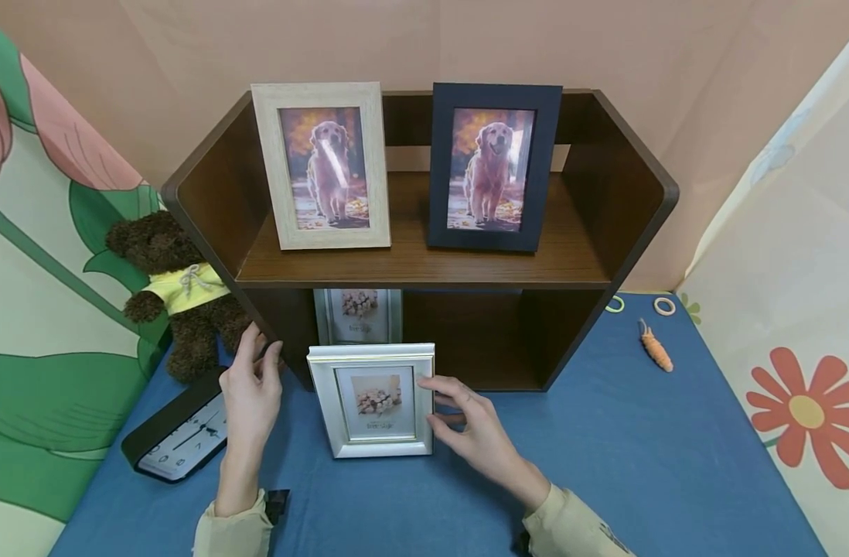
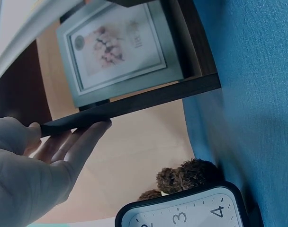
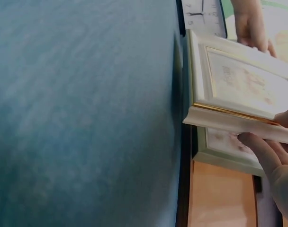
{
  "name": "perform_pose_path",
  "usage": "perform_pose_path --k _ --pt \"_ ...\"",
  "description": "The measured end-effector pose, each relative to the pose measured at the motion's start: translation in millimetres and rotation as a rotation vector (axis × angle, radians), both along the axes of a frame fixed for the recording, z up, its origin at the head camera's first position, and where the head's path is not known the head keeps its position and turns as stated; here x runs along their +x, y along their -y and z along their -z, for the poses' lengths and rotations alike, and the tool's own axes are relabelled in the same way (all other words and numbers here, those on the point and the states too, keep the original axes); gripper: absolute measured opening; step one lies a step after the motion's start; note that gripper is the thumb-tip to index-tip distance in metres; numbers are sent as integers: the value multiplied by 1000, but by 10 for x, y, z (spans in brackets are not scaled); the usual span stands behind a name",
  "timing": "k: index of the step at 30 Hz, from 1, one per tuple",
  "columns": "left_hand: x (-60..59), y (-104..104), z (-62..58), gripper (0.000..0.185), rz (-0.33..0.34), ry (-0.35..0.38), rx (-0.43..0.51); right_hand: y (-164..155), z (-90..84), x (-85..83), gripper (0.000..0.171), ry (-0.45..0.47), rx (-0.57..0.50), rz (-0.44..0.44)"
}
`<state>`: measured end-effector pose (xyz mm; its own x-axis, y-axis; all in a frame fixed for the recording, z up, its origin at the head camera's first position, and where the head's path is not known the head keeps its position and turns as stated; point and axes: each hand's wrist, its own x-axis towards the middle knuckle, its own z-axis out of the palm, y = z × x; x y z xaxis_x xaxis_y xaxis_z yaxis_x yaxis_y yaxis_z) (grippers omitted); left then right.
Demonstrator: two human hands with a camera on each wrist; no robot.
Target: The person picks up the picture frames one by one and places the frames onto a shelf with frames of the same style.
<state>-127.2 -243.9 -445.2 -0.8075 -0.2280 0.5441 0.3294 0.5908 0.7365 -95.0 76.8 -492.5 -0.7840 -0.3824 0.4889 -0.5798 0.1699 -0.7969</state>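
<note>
Gripping white frame (image 1: 372, 401) right edge, right hand (image 1: 476, 433) fingers clamped; left hand (image 1: 252, 391) fingers straight on shelf (image 1: 202, 224) side.

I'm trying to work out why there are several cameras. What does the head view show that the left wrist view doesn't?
Only the head view shows the two dog photos, one in a pale frame and one in a dark frame, on the shelf's upper level, the right hand holding the white frame, and the orange toy.

Only the left wrist view shows the left hand's fingers pressed flat to the shelf's side panel.

Both show the grey frame in the lower compartment, the clock and the teddy bear.
</note>
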Motion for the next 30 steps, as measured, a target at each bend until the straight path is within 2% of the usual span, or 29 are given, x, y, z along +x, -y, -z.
perform_pose_path --k 15,30 --pt "0 9 12 46 11 -7 0 -102 -113 45 67 -24 29 29" --pt "-3 20 24 47 24 -23 -3 -315 -198 2 71 -88 24 113"
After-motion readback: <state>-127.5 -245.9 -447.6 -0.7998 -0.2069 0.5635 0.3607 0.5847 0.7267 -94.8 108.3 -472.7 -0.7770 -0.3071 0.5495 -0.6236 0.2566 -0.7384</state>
